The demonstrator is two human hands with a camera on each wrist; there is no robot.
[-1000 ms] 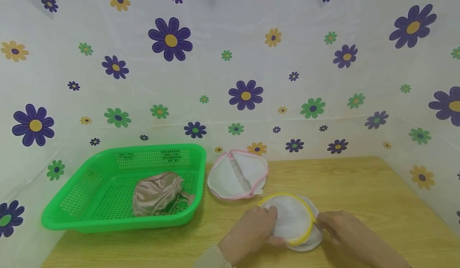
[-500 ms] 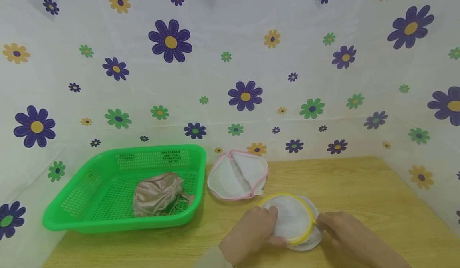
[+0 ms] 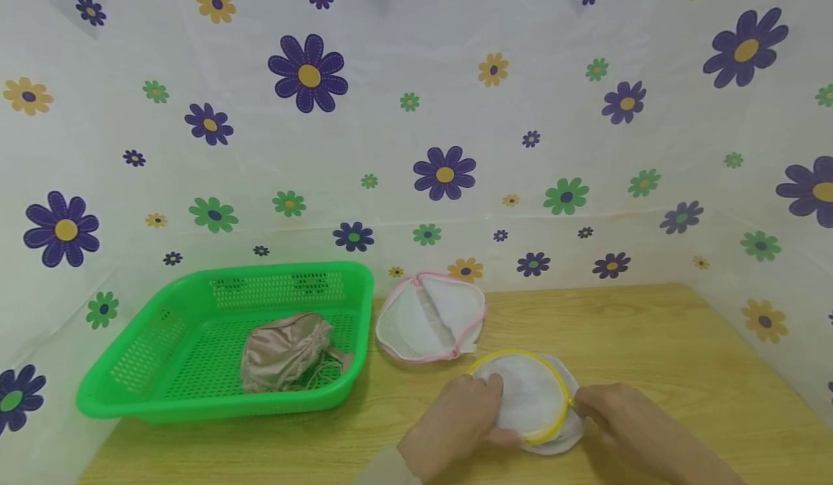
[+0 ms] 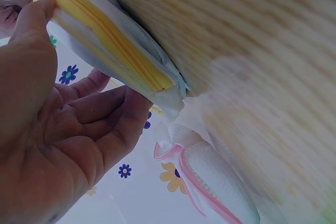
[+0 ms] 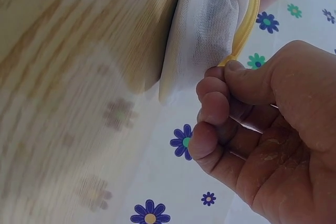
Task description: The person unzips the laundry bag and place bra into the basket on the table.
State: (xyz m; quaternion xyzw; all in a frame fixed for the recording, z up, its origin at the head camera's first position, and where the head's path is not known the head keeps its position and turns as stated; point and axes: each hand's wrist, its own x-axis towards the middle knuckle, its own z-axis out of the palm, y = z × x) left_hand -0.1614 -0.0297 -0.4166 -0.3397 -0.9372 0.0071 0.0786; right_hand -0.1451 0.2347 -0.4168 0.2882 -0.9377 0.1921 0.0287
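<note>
A round white mesh laundry bag [image 3: 530, 395] with a yellow zipper lies on the table in front of me. My left hand [image 3: 455, 416] grips its left side; in the left wrist view the thumb lies on the yellow zipper [image 4: 105, 30] and the fingers are against the far side. At the bag's right edge, my right hand [image 3: 621, 416] pinches the zipper's end between thumb and forefinger, as the right wrist view shows. The pull itself is mostly hidden by those fingertips. Whatever the bag may contain cannot be made out through the mesh.
At the left stands a green plastic basket [image 3: 228, 405] with a beige satin, lace-trimmed garment [image 3: 283, 351] in it. Behind the held bag lies another white mesh bag [image 3: 416, 326] with pink trim. A flower-printed sheet [image 3: 390, 145] hangs behind the wooden table [image 3: 651, 340].
</note>
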